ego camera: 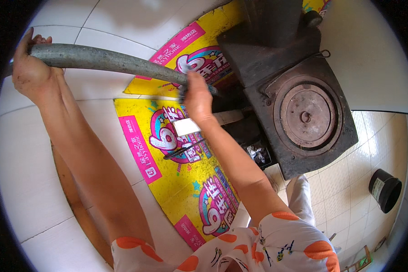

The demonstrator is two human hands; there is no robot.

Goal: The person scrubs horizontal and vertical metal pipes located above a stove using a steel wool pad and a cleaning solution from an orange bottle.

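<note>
At the upper left, my left hand [34, 69] grips one end of a long grey metal pipe [98, 57]. The pipe slants down to the right across the picture. Near its other end is my right hand [199, 97], blurred and closed around what looks like a dark-bristled brush [182, 93]. The bristles are close to the pipe, but the blur hides whether they touch it. Below my right hand lie a white flat piece [187, 126], partly behind my wrist, and a thin dark metal loop [183, 149].
To the right stands a dark iron stove [285, 163] with a round lid [306, 115] and a hooked metal rod [294, 66] on top. Pale debris lies in a tray [258, 153] beside it. Printed yellow boards [176, 183] cover floor tiles. A black bucket [384, 190] stands far right.
</note>
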